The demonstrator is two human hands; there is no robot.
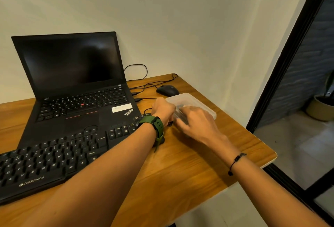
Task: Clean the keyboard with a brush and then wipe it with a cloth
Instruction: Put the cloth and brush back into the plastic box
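A black keyboard (54, 156) lies on the brown wooden surface (189, 168), at the front left. An open black laptop (75, 85) sits just behind it, and its screen is dark. A black mouse (167, 90) rests near the back of the surface, with thin black wires running from it toward the laptop.

Both hands reach to a clear plastic box (197, 103) that sits to the right of the keyboard, near the mouse. The left hand (163, 109) has a green watch (153, 124) on its wrist and curls against the near left side of the box. I cannot tell if it grips anything. The right hand (197, 120) is blurry, with fingers bent over the box, and I cannot tell what it holds. Something dark shows inside the box, but it is too blurry to name
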